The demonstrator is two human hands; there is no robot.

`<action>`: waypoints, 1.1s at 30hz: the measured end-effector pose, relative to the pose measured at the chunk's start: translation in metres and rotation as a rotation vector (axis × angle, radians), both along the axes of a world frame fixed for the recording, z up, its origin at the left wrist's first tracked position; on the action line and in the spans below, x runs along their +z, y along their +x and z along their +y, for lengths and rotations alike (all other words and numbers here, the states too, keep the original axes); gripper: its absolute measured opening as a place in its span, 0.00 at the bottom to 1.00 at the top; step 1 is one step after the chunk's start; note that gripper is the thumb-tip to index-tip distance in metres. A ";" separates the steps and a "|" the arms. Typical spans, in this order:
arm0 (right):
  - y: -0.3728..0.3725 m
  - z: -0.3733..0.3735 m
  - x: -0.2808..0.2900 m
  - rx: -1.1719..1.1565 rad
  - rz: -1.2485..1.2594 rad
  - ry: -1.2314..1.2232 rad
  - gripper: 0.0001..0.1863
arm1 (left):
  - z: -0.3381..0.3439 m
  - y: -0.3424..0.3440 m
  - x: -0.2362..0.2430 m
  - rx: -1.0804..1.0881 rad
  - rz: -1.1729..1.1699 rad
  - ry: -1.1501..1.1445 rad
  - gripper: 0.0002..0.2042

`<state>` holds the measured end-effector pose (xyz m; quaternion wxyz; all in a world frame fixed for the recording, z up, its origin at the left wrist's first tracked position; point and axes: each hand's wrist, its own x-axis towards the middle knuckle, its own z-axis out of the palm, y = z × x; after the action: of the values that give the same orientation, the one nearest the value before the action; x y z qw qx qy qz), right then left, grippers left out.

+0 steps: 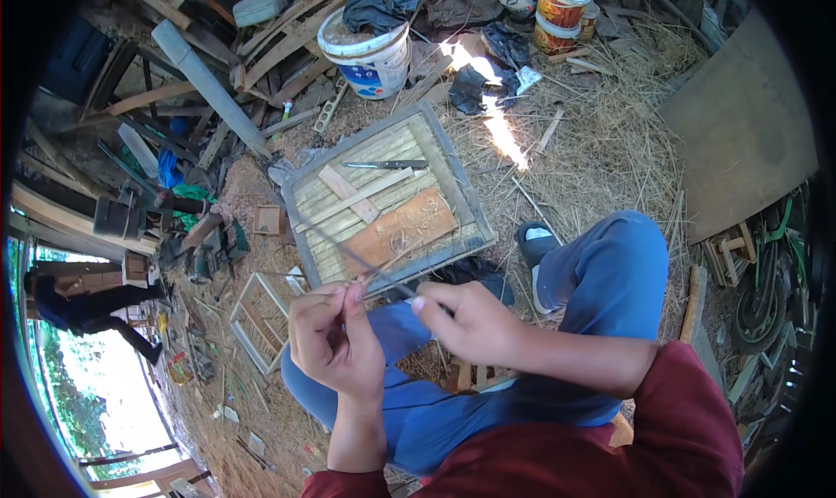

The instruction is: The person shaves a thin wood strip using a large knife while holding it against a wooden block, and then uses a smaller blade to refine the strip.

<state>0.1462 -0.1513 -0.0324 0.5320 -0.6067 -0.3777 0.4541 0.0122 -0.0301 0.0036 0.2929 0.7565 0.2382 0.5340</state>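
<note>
I look down on a straw-strewn floor (610,141), where a square worktop of pale wooden slats in a grey frame (460,178) lies ahead. Beyond its far edge stands a white plastic bucket with blue markings (374,67). On the worktop's near right is a flat reddish-brown wooden board (370,247) bearing curled shavings; two pale wooden strips (350,198) cross to its left. My left hand (340,337) has its fingertips pinched together, on what I cannot tell; my right hand (470,324) is closed around the near end of a long, thin, dark rod-like piece (396,285), blurred, slanting far-left above the worktop's near side. A dark-handled knife (385,164) rests at the far side.
</note>
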 end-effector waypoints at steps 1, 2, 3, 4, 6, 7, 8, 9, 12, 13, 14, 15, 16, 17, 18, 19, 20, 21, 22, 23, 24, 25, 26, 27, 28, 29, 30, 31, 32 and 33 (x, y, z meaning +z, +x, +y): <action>-0.001 -0.001 0.002 0.004 -0.078 0.116 0.17 | 0.000 0.000 -0.002 -0.031 -0.020 -0.003 0.10; -0.003 -0.001 0.003 0.000 -0.148 0.237 0.17 | 0.000 0.001 -0.002 -0.031 -0.015 -0.004 0.10; -0.002 -0.002 -0.002 0.002 -0.106 0.173 0.17 | 0.001 0.002 -0.002 -0.025 -0.032 -0.017 0.09; 0.001 -0.001 -0.011 0.002 -0.101 0.173 0.17 | 0.001 0.002 -0.003 -0.020 -0.049 -0.030 0.09; 0.008 0.004 -0.027 -0.026 -0.105 -0.049 0.20 | 0.007 -0.002 -0.003 -0.013 -0.024 -0.027 0.08; 0.008 0.004 -0.029 -0.032 -0.105 -0.041 0.21 | 0.010 -0.005 -0.001 0.000 0.001 -0.028 0.07; 0.007 0.004 -0.027 -0.028 -0.112 -0.042 0.21 | 0.010 -0.006 -0.001 0.003 -0.005 -0.030 0.07; 0.005 0.003 -0.020 -0.007 -0.124 -0.014 0.20 | 0.010 -0.008 -0.001 -0.015 0.013 -0.004 0.06; 0.001 -0.001 -0.013 0.001 -0.179 0.072 0.20 | 0.007 -0.007 -0.002 -0.041 0.034 0.025 0.06; 0.003 -0.002 -0.019 0.011 -0.153 0.003 0.20 | 0.006 -0.007 -0.004 -0.053 0.030 0.032 0.06; 0.006 -0.002 -0.023 0.016 -0.131 -0.059 0.21 | 0.007 -0.009 -0.004 -0.055 0.032 0.034 0.06; 0.009 0.000 -0.026 0.021 -0.082 -0.209 0.21 | 0.008 -0.011 -0.005 -0.030 0.041 0.019 0.06; 0.008 0.001 -0.026 0.018 -0.081 -0.207 0.21 | 0.009 -0.014 -0.005 -0.005 0.050 0.003 0.06; 0.008 0.001 -0.024 0.020 -0.100 -0.152 0.21 | 0.010 -0.014 -0.004 -0.005 0.042 0.001 0.06; 0.008 0.000 -0.023 0.022 -0.119 -0.097 0.21 | 0.010 -0.014 -0.004 -0.017 0.026 -0.005 0.06; 0.007 0.000 -0.027 0.002 -0.202 -0.025 0.22 | 0.011 -0.013 -0.003 -0.029 0.011 -0.012 0.06; 0.006 -0.001 -0.029 0.006 -0.198 -0.028 0.22 | 0.010 -0.013 -0.004 -0.026 0.015 -0.015 0.06; 0.007 -0.003 -0.031 0.008 -0.227 -0.005 0.22 | 0.008 -0.011 -0.004 -0.043 0.008 -0.007 0.06; 0.007 -0.005 -0.033 0.009 -0.256 0.017 0.22 | 0.006 -0.010 -0.006 -0.062 0.001 0.000 0.07; 0.011 -0.004 -0.031 -0.016 -0.205 -0.053 0.22 | 0.007 -0.010 -0.005 -0.063 0.003 0.004 0.07; 0.014 -0.003 -0.033 -0.019 -0.204 -0.049 0.22 | 0.007 -0.011 -0.004 -0.051 0.008 -0.020 0.07; 0.016 -0.001 -0.038 -0.002 -0.202 -0.139 0.21 | 0.008 -0.011 -0.003 -0.039 0.013 -0.044 0.07; 0.019 0.000 -0.039 0.017 -0.209 -0.234 0.21 | 0.008 -0.012 -0.003 -0.039 0.005 -0.044 0.07; 0.018 -0.002 -0.035 0.007 -0.176 -0.129 0.21 | 0.010 -0.015 -0.003 -0.043 0.014 -0.026 0.07; 0.018 -0.003 -0.032 0.008 -0.184 -0.130 0.21 | 0.011 -0.015 -0.003 -0.048 0.023 -0.008 0.07; 0.015 -0.006 -0.031 0.036 -0.245 -0.077 0.22 | 0.010 -0.015 -0.005 -0.045 0.025 -0.014 0.07; 0.014 -0.007 -0.032 0.065 -0.306 -0.023 0.22 | 0.008 -0.013 -0.005 -0.054 0.015 -0.017 0.08; 0.017 -0.008 -0.040 0.059 -0.245 -0.074 0.22 | 0.007 -0.011 -0.006 -0.064 0.004 -0.021 0.08; 0.019 -0.008 -0.052 0.058 -0.233 -0.073 0.22 | 0.007 -0.011 -0.007 -0.066 0.016 -0.020 0.08; 0.023 -0.007 -0.064 0.025 -0.219 -0.171 0.21 | 0.007 -0.007 -0.006 -0.048 -0.020 -0.015 0.09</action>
<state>0.1697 -0.1584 -0.0961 0.4282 -0.6909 -0.4009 0.4226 0.0048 -0.0233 -0.0026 0.3135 0.7545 0.2209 0.5326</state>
